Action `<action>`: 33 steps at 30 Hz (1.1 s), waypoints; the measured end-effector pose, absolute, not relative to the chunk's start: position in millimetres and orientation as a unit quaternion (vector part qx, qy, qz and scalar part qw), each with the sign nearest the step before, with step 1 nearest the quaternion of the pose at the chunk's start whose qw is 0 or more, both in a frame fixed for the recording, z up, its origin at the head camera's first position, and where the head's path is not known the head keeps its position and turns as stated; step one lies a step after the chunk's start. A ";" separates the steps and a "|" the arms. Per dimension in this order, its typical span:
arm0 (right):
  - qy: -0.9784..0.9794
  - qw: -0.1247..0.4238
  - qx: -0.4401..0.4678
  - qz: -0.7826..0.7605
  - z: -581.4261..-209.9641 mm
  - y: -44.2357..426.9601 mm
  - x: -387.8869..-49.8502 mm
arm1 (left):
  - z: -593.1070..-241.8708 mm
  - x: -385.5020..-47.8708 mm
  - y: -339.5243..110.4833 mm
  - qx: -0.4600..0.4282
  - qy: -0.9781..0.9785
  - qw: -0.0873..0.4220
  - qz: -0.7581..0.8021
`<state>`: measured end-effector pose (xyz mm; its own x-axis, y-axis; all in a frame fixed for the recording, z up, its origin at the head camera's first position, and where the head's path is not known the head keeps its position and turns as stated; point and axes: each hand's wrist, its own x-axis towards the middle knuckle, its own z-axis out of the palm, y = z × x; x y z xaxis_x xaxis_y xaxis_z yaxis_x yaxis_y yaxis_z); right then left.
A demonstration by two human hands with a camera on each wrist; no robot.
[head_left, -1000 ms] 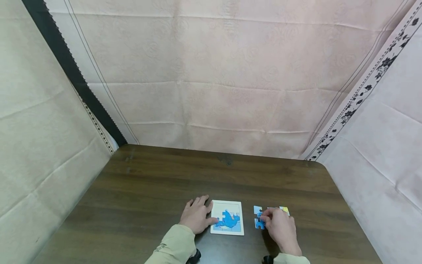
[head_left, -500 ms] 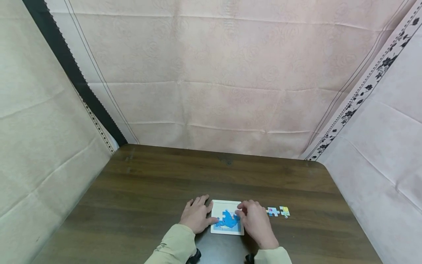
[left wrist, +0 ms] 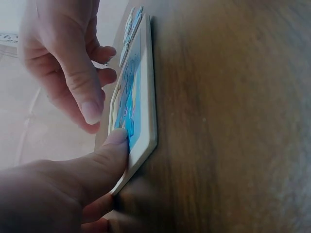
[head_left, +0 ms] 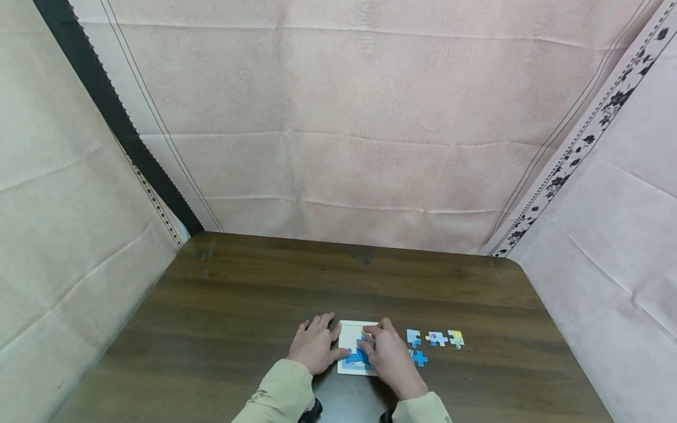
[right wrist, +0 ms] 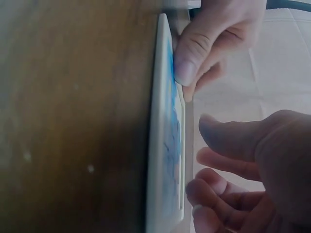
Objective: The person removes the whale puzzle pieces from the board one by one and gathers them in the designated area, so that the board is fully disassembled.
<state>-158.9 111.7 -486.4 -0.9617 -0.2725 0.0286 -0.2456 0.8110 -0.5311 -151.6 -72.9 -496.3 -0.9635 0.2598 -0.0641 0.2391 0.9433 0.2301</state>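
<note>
Loosely bent, the right hand (head_left: 392,359) hovers over the framed puzzle (head_left: 348,336).

Creased pale cloth (head_left: 370,117) backs a brown table (head_left: 264,282).

Head view looks forward-down from afar; close, sideways-tilted wrist views share the puzzle board (head_left: 351,337).

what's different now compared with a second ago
The right hand has moved left, from the loose pieces to over the puzzle board, leaving more of those pieces uncovered. Whether it carries a piece can't be told. The left hand stayed at the board's left edge, and the board looks unmoved.
</note>
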 end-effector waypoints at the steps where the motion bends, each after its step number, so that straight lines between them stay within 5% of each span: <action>1: 0.951 0.027 -0.139 -0.275 -486.9 111.1 -158.9 | -496.3 -152.0 -72.9 0.127 0.985 0.047 0.110; 33: 0.945 0.089 -0.096 -0.300 -493.5 103.3 -167.8 | -495.0 -152.8 -74.3 0.126 0.982 0.060 0.129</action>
